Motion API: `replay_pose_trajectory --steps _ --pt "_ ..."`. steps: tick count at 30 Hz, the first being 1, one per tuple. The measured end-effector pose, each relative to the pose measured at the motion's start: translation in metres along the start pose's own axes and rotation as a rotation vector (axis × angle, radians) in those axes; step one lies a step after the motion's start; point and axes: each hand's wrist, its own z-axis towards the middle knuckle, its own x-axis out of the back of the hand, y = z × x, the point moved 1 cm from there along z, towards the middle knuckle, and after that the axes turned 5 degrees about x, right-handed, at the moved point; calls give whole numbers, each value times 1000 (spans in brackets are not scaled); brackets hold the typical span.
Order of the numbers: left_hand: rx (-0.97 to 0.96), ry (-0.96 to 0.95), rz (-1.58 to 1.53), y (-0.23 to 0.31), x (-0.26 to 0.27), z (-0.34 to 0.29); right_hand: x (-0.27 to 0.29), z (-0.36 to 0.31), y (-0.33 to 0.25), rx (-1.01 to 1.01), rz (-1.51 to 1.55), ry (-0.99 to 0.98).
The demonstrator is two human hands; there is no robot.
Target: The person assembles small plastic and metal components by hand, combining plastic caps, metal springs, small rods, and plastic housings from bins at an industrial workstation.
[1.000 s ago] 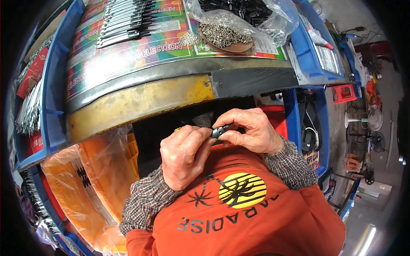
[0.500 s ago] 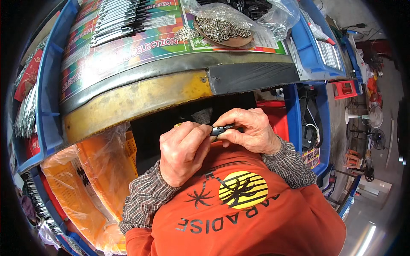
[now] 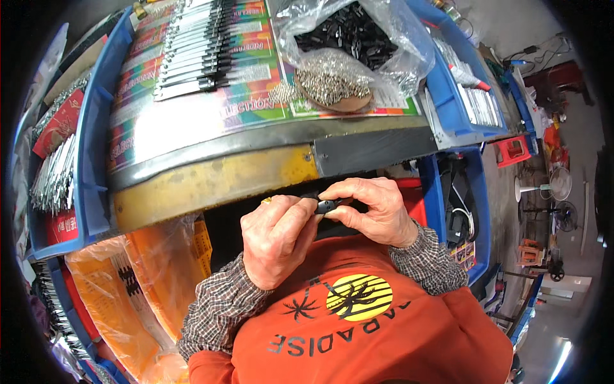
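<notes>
Fingers of my left hand and right hand clamp opposite ends of a small black-and-grey, rounded, plastic-looking part by my orange fabric shirt; probably light, stiff, slick, best pinched endwise.

Worktop edge runs just ahead of left hand and right hand, blocking straight forward. Black piece fills the gap between their fingertips. Above the edge I've got a passable strip left of the pins, up to the rods. Between rods and bag I see a narrower lane. Left bin and right bin wall both sides; lower bin crowds the right sleeve.
</notes>
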Motion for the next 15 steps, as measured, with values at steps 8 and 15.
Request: replay_pose_trajectory --steps 8,15 --pt "75 12 45 -5 14 15 39 39 15 75 -422 240" --pt "128 13 99 -10 23 16 48 54 40 78 -766 205"
